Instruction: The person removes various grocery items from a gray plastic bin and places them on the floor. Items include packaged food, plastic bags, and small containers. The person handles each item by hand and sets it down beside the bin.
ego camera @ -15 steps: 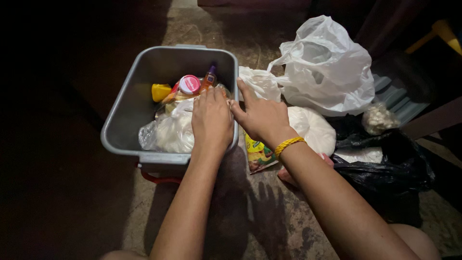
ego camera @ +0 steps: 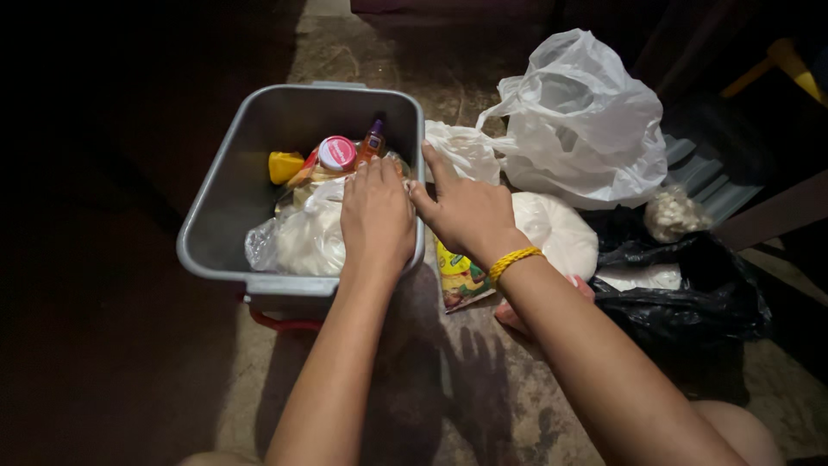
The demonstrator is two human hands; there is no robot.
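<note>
Hands first: our left hand (ego camera: 377,216) lies palm-down inside the grey plastic bin (ego camera: 226,185), fingers together and pressed flat on the clear bag of white grains (ego camera: 297,237), not visibly clamped around it. Our right hand (ego camera: 461,210) rests at the bin's three o'clock rim, fingers spread, its thumb touching the left hand and its fingertips (ego camera: 429,152) pointing toward twelve o'clock; we cannot tell whether it grips the rim or merely leans on it.

From the left hand the bag runs toward nine o'clock, its long axis lying roughly nine to three across the bin floor, so the left hand is plainly the nearer one. Just beyond the fingers, toward twelve, stand a pink-lidded jar (ego camera: 336,154), a small orange bottle (ego camera: 373,140) and a yellow lid or cap (ego camera: 285,166).

Outside the bin, at three o'clock, sit a white sack (ego camera: 559,231), a yellow printed packet (ego camera: 461,278) partly under the wrist, a white plastic bag (ego camera: 586,121) and a black plastic bag (ego camera: 690,298).

Much is dark: the floor at nine o'clock is lost, and what lies beneath the left palm is hidden.
</note>
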